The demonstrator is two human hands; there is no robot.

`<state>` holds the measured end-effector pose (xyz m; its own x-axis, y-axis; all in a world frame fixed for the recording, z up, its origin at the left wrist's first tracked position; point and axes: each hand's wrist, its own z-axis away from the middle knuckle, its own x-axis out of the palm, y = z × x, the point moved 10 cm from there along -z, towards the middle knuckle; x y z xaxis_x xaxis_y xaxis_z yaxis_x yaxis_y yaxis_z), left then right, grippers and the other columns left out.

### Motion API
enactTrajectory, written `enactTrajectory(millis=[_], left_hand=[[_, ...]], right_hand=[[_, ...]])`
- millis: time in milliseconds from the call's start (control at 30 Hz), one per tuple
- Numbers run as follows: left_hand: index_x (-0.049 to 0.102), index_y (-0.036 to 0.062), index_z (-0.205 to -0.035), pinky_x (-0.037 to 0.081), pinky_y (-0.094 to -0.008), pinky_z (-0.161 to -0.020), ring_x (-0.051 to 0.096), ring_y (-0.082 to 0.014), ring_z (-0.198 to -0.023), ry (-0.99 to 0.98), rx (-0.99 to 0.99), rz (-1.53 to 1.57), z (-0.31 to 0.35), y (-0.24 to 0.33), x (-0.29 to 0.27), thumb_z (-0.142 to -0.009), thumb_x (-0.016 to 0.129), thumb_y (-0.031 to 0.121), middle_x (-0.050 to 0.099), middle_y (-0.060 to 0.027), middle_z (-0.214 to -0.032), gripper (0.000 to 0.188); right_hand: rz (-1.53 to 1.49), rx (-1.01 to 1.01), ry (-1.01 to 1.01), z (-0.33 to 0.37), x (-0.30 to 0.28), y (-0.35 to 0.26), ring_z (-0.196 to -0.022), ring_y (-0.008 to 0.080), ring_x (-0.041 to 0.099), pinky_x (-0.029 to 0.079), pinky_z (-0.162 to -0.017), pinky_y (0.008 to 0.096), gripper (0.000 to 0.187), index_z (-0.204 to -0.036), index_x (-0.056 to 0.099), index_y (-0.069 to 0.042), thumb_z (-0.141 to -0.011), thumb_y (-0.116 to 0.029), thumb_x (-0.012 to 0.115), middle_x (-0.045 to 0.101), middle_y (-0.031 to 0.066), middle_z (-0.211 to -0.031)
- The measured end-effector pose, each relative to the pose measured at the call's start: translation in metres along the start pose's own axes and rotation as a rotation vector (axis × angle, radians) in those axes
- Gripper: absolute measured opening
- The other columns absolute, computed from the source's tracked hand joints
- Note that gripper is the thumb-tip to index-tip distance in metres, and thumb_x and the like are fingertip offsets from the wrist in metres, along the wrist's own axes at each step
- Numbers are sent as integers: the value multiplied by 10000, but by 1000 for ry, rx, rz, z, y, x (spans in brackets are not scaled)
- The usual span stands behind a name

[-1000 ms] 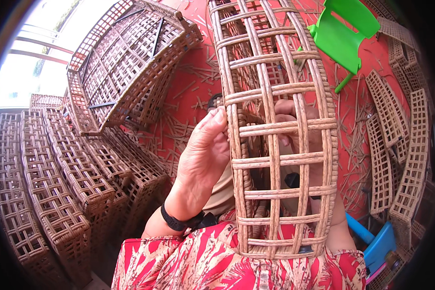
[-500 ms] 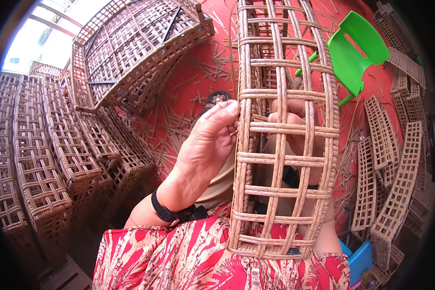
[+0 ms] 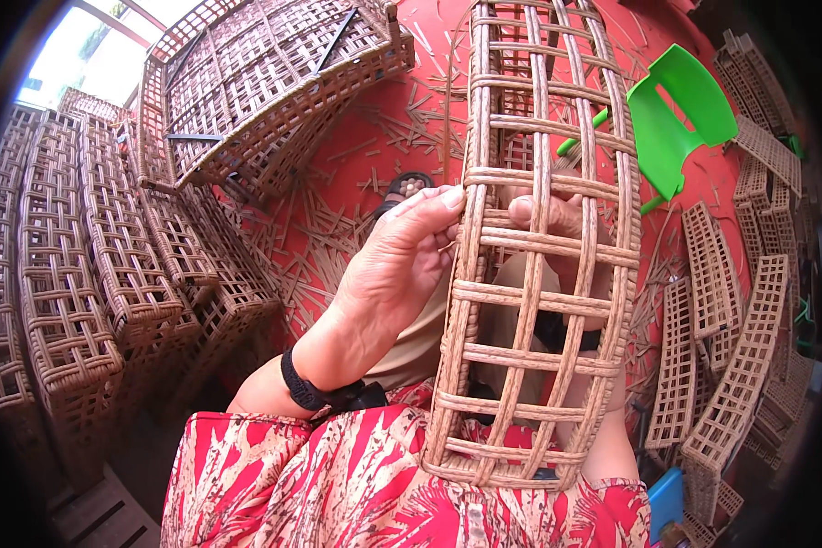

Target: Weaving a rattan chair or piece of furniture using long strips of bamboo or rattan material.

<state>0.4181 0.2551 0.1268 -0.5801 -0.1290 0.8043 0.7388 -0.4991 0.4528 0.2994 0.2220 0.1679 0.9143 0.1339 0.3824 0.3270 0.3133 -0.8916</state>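
A long box-shaped woven wicker frame [image 3: 543,300] stands upright against my lap, its open lattice turned toward me. My left hand [image 3: 397,251] pinches its left edge between thumb and fingers, with a watch-like black band on the wrist. A thin brown wicker strand [image 3: 447,100] runs upward from beside the thumb tip. My right hand [image 3: 566,224] is inside or behind the frame, seen through the lattice openings. Its thumb points left and the fingers are curled; the bars cover what they may hold.
Several woven panels [image 3: 64,274] stand stacked at the left. A larger wicker piece [image 3: 265,78] leans beyond them. Cut wicker scraps [image 3: 324,233] litter the red floor [image 3: 361,173]. A green plastic chair [image 3: 662,128] stands at the far right, above more woven panels [image 3: 740,356].
The frame's upper end has tipped slightly right. Both hands have shifted a little with it, the left still pinching the edge. The right thumb shows more plainly through the lattice.
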Motion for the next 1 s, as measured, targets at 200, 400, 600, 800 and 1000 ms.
enactTrajectory(millis=[200, 400, 600, 800, 1000], left_hand=[[617, 58, -1060, 466, -259, -788, 607, -100, -875, -44, -14, -36, -9, -8, 15, -904, 622, 247, 657, -26, -994, 244], [612, 9, -888, 447, -289, -729, 566, -141, -790, 85, 344, -648, 4, 43, 3, -965, 507, 385, 604, -36, -833, 399], [568, -5, -784, 409, -323, -564, 498, -242, -572, -10, 503, -1396, 17, 64, 54, -901, 627, 266, 544, -128, -658, 301], [657, 25, -806, 339, -171, -534, 450, 0, -612, -223, 247, -844, 4, 53, 42, -918, 620, 221, 549, 58, -653, 229], [376, 146, -606, 270, -258, -478, 284, -74, -441, -298, 412, -348, 22, 92, 33, -939, 491, 157, 328, 64, -512, 352]], right_hand=[[32, 94, -30, 6, -10, -2, -701, 113, 625, 480, -610, 233, 202, -894, 678, -48, -738, -141, 766, 659, 33, -782], [32, 56, -134, -4, 9, 7, -641, 104, 593, 470, -559, 239, 163, -847, 655, -39, -752, -138, 742, 641, 31, -742], [-49, 92, -150, 0, 12, -1, -713, 108, 634, 504, -601, 229, 207, -949, 683, -29, -767, -102, 748, 677, 47, -825], [-37, 27, -97, 0, 11, 2, -792, 169, 643, 527, -723, 295, 191, -948, 664, 9, -785, -79, 711, 673, 97, -895], [7, -125, -30, 0, -20, -2, -797, 170, 642, 527, -718, 293, 201, -957, 659, 7, -785, -82, 713, 670, 97, -896]])
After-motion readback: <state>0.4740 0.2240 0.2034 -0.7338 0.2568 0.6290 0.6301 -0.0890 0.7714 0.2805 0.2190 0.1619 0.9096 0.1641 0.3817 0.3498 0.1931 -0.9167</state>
